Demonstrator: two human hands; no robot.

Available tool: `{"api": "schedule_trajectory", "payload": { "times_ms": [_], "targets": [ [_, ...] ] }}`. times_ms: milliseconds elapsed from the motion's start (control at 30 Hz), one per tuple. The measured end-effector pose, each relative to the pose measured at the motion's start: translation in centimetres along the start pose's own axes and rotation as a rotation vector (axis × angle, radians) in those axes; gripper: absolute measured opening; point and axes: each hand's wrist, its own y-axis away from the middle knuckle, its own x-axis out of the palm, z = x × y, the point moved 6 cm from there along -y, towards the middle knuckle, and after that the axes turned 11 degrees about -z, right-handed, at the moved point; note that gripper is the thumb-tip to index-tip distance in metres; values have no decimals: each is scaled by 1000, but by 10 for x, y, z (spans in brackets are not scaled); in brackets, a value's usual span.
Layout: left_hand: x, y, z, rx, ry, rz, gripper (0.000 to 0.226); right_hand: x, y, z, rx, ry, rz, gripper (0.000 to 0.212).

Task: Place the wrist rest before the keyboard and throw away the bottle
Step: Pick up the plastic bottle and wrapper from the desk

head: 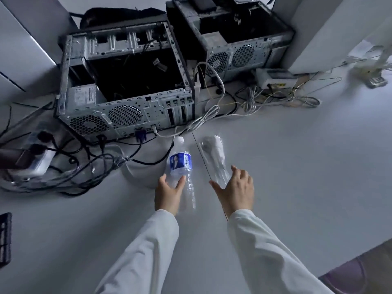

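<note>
At the far left edge, around eight o'clock, a sliver of a dark keyboard (4,238) shows on the pale table (297,166). Above it, near nine o'clock, a power strip (38,158) lies among a tangle of black cables (84,166). At eleven o'clock stands an open computer case (127,90) with its side panel off, and a second open case (231,39) stands at one o'clock. Just below centre, the left hand (167,196), in a white sleeve, wraps thumb and fingers around the lower body of a clear bottle (181,164) with a blue label, its white cap pointing toward twelve o'clock. Just right of it, the right hand (235,192) is spread open, fingers apart, over the near end of a clear plastic-wrapped item (214,153) lying on the table; whether it touches is unclear. At two o'clock, a small white box (275,78) sits amid pale cords.
</note>
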Motion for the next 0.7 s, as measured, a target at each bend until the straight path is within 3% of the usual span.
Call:
{"api": "schedule_trajectory", "payload": {
  "times_ms": [267, 433, 700],
  "targets": [
    [11, -11, -8, -6, -16, -106, 74, 28, -34, -2, 7, 56, 65, 70],
    [17, -16, -6, -16, -23, -122, 69, 34, -45, -13, 78, -40, 55, 42],
    [21, -3, -5, -66, 93, -61, 54, 27, -44, -35, 349, -449, 46, 22]
  ]
}}
